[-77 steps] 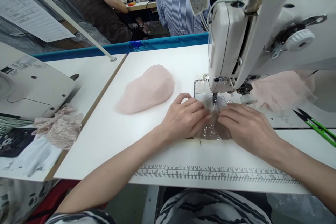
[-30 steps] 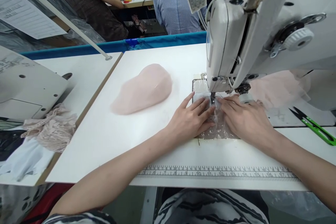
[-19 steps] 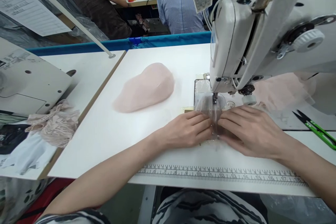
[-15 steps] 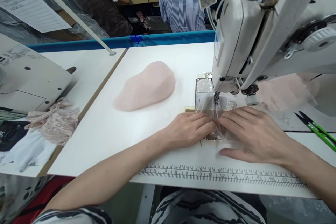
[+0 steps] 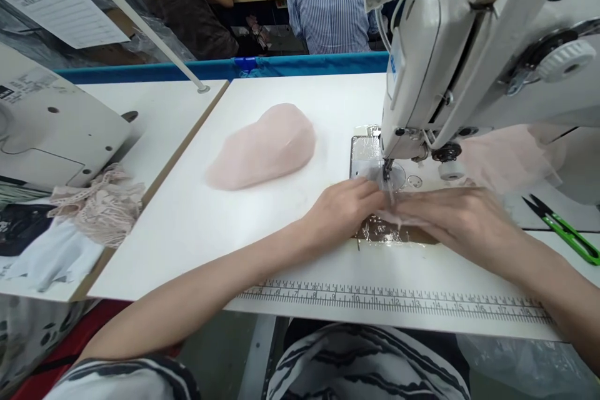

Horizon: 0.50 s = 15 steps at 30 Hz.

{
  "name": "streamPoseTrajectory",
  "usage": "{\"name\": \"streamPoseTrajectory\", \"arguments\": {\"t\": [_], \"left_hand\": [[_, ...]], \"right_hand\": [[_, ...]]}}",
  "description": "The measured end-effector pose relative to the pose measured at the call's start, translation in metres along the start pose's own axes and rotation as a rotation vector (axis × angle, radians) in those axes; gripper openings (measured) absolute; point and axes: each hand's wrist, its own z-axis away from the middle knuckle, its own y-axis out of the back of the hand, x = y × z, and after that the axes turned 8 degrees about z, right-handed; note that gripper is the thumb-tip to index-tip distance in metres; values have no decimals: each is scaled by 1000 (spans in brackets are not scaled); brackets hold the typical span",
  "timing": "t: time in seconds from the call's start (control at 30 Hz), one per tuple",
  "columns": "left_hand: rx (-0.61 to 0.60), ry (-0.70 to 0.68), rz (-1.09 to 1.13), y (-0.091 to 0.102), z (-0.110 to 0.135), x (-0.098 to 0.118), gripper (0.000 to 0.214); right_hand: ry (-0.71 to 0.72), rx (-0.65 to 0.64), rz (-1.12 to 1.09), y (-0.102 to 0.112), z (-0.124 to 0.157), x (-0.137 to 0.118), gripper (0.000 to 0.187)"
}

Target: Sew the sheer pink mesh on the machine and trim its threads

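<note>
Tabletop [image 5: 187, 219]: sewing machine [image 5: 417, 75] at right; fabric [image 5: 398, 219] between left hand [image 5: 347, 209] and right hand [image 5: 462, 219], before presser foot [image 5: 387, 169]; cloth piece [image 5: 267, 150] left; snips [image 5: 565, 231] far right.

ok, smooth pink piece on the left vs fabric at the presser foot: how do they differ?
Pose: the pink piece lies spread out; the worked fabric is gathered up.
Place: the pink piece sits on the table, apart from the sewing machine; the worked fabric is at the presser foot.
View: the pink piece shows its whole outline; the worked fabric is partly covered.
Shared: both look thin and pale.
</note>
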Motion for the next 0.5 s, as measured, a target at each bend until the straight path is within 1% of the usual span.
{"name": "streamPoseTrajectory", "arguments": {"t": [0.07,0.13,0.2,0.27,0.37,0.43,0.5], "left_hand": [[26,115,131,6,-11,0,30],[47,232,247,13,-21,0,29],[29,283,296,17,-28,0,27],[-14,274,238,17,-31,1,23],[-51,271,20,9,-29,3,28],[-14,324,-86,0,-29,3,28],[42,381,-130,-8,-29,3,23]], "right_hand": [[-71,129,-12,0,-1,2,19],[-145,253,27,-1,-2,2,19],[-188,313,89,-4,-5,3,22],[-201,339,131,-8,-7,3,24],[-183,413,167,-13,-9,3,24],[-178,436,178,-15,-10,3,24],[-200,414,182,-15,-10,3,25]]}}
